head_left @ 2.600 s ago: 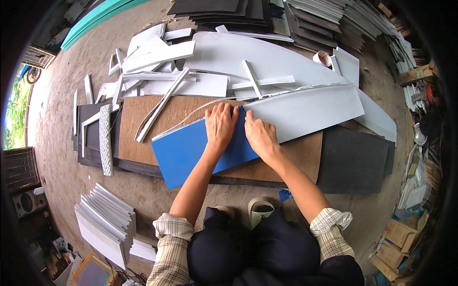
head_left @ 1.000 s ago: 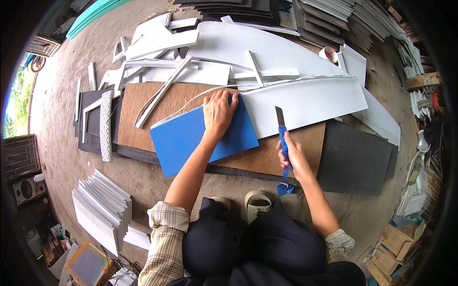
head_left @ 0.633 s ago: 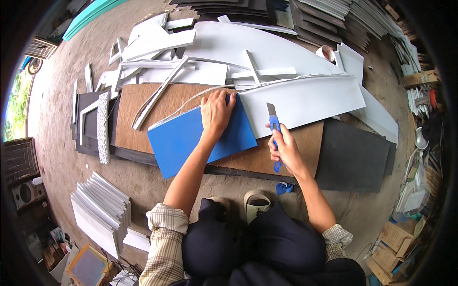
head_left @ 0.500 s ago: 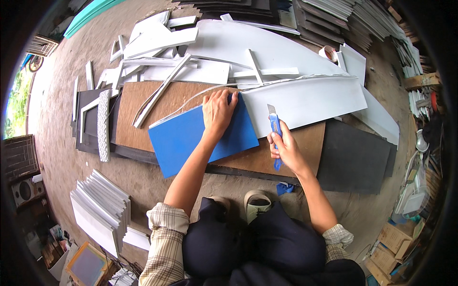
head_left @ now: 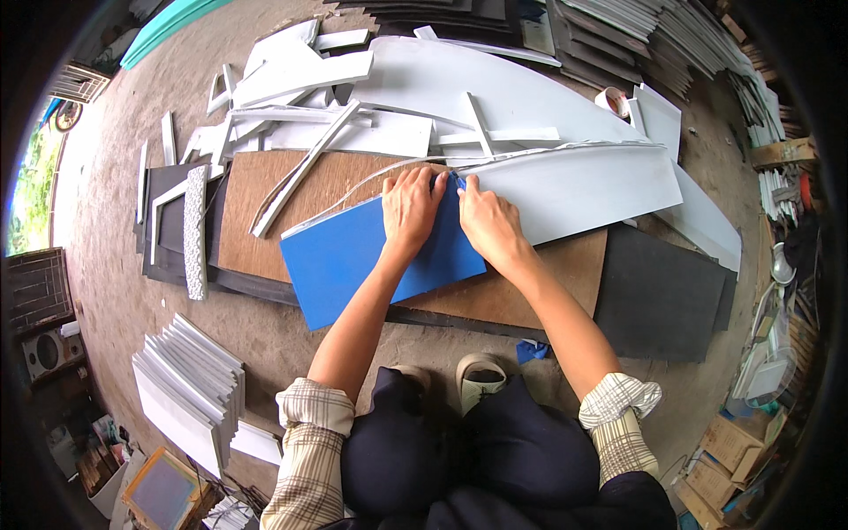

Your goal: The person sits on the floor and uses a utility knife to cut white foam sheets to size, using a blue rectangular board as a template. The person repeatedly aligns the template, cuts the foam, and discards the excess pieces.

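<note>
A flat blue rectangular board (head_left: 353,256) lies slanted over a brown wooden board and the corner of a white foam sheet (head_left: 574,190). My left hand (head_left: 411,212) presses down on it, closed with its fingers curled over the far edge. In my closed right hand (head_left: 490,216) is a blue utility knife (head_left: 459,181), mostly hidden by my fingers. Its blade end is at the blue board's far right corner, close beside my left thumb. Whether the blade touches the white sheet is hidden.
White offcut strips (head_left: 309,168) and larger white sheets (head_left: 477,84) lie beyond the brown board (head_left: 265,199). Black sheets (head_left: 658,287) stick out at the right. A stack of white panels (head_left: 185,389) stands at left on the floor, and a tape roll (head_left: 611,102) lies at far right.
My right hand has moved up and left with the knife, from above the white sheet to the blue board's far corner. My left hand stays on the blue board.
</note>
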A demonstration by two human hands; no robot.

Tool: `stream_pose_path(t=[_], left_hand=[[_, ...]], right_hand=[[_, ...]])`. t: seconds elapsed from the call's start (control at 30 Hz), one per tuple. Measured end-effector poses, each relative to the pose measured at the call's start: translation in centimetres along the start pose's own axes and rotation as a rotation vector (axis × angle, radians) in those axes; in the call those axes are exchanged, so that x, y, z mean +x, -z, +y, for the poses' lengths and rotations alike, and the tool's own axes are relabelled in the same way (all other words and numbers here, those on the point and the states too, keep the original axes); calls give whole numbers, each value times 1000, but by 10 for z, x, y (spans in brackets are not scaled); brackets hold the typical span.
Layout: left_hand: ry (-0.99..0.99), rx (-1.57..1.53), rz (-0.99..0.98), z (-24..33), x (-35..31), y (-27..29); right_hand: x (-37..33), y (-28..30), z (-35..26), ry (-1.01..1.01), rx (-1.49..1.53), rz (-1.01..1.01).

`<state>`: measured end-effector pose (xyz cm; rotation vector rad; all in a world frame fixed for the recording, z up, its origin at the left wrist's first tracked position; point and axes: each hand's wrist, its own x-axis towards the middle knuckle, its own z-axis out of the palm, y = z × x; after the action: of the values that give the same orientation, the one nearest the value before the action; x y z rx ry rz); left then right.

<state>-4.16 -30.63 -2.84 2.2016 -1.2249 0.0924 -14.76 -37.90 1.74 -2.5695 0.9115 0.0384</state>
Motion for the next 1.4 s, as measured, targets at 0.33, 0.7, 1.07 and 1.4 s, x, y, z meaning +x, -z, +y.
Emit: stream_pose_path(t=[0.33, 0.7, 1.07, 1.4], left_hand=[[17, -6, -23, 1, -2, 1], [-28, 17, 59, -1, -4, -3], [38, 77, 6, -2, 0, -2], [100, -47, -84, 4, 4, 6]], right_hand=[[5, 6, -3, -94, 137, -154], [-85, -12, 22, -225, 303, -371], [-120, 20, 22, -250, 232, -202], [-11, 8, 5, 6, 47, -8]])
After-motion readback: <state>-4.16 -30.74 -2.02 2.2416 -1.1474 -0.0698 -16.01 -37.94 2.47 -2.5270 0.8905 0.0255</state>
